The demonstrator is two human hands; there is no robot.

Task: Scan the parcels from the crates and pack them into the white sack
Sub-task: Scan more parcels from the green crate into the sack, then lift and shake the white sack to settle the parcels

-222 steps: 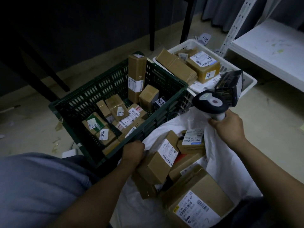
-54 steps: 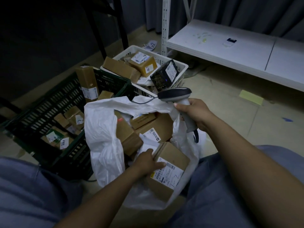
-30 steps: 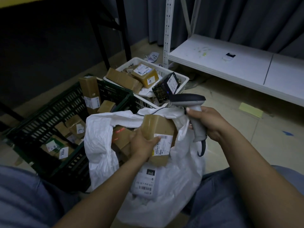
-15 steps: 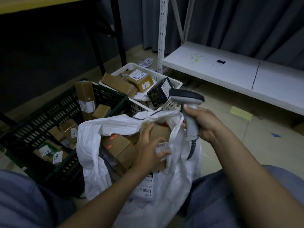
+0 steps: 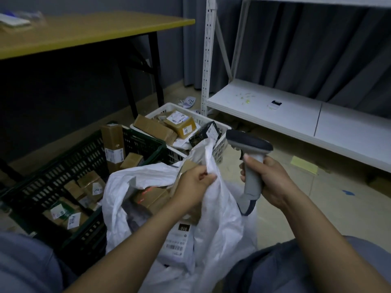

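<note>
Head view: the left hand (image 5: 194,182) pinches the raised rim of the white sack (image 5: 220,218) between thumb and curled fingers, holding the mouth up. The right hand (image 5: 269,179) is wrapped round the handle of the grey barcode scanner (image 5: 249,144), whose head points left, over the sack. Brown parcels (image 5: 152,197) lie inside the sack, one lit by a red glow, and a printed label (image 5: 179,240) marked 010 shows on the sack's side. The sack stands on the floor between the person's knees. Just left of it is the green crate (image 5: 63,166) with small labelled boxes (image 5: 91,185) and one tall box (image 5: 112,142) upright. Behind it the white crate (image 5: 169,106) holds more parcels. A yellow-topped desk (image 5: 84,32) and a white shelf (image 5: 296,111) stand beyond.
</note>
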